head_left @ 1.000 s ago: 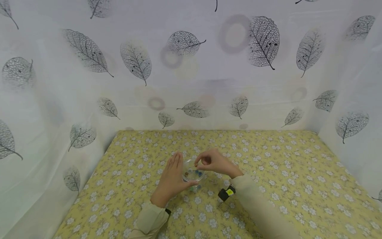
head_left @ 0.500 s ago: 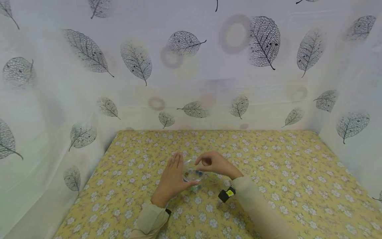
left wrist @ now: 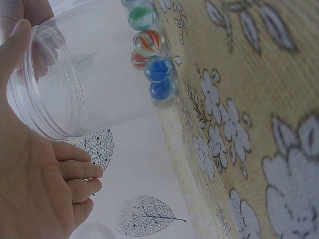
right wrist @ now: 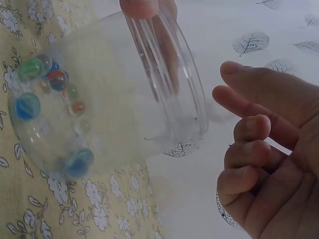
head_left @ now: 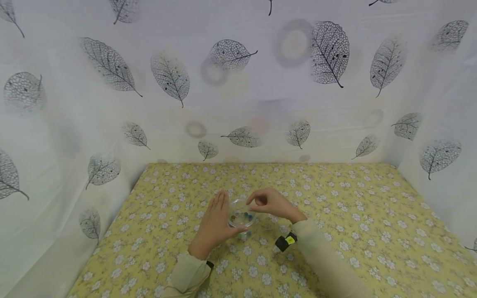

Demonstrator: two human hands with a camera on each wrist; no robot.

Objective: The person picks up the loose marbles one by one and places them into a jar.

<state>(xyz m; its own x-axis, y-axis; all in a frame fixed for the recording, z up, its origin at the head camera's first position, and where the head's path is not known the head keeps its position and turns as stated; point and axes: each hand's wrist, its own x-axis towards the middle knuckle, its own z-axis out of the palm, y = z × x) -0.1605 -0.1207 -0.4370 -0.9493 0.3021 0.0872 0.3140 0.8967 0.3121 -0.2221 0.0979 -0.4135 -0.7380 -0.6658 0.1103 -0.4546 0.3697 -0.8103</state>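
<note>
A clear plastic jar (right wrist: pixel 112 99) stands upright on the flowered cloth. Glass marbles lie at its bottom, several in all, among them a blue one (left wrist: pixel 158 69), an orange-striped one (left wrist: pixel 148 43) and a green one (left wrist: pixel 141 18). My left hand (head_left: pixel 214 221) holds the jar's rim from the left, thumb on the near side and fingers along the far side. My right hand (head_left: pixel 271 203) hovers just right of the mouth, holding nothing. Its thumb and index fingertips are slightly apart and the other fingers curl loosely, as the right wrist view shows.
A yellow cloth (head_left: pixel 357 231) with white flowers covers the table. White leaf-printed sheets (head_left: pixel 261 82) hang behind it and along both sides. A black wrist camera (head_left: pixel 286 241) with a yellow mark sits at my right sleeve.
One second ago my right fingertips pinched a brownish marble over the jar's mouth; now they hold nothing. The right hand has shifted slightly right. My left hand stays put.
</note>
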